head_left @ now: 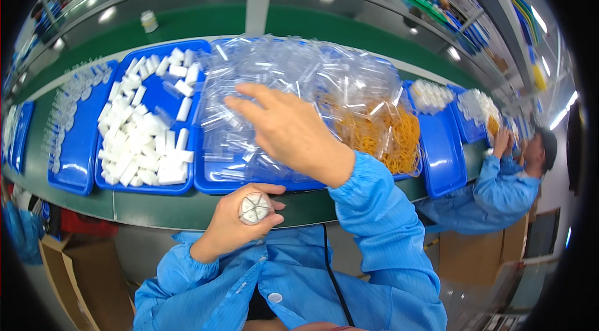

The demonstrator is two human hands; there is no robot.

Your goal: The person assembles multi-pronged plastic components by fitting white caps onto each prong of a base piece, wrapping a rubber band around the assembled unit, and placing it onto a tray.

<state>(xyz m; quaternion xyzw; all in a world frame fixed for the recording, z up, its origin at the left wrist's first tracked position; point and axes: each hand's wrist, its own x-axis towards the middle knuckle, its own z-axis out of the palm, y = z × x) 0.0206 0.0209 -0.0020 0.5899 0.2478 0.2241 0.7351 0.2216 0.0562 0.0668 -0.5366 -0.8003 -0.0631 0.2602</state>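
In my left hand is a round bundle of white wedge-shaped pieces, its segmented end facing up. The fingers wrap round it, just in front of the bench edge. My right hand reaches over a large blue tray, fingers stretched forward and apart. Below and around that hand lie many clear plastic tubes and sleeves. Clear plastic bags and a heap of yellow rubber bands fill the tray's right side. I see nothing held in the right hand; its palm side is hidden.
A blue tray of white blocks stands to the left, beyond it a blue tray with clear round plastic parts. On the right is another blue tray with bagged white pieces. A co-worker sits at the far right.
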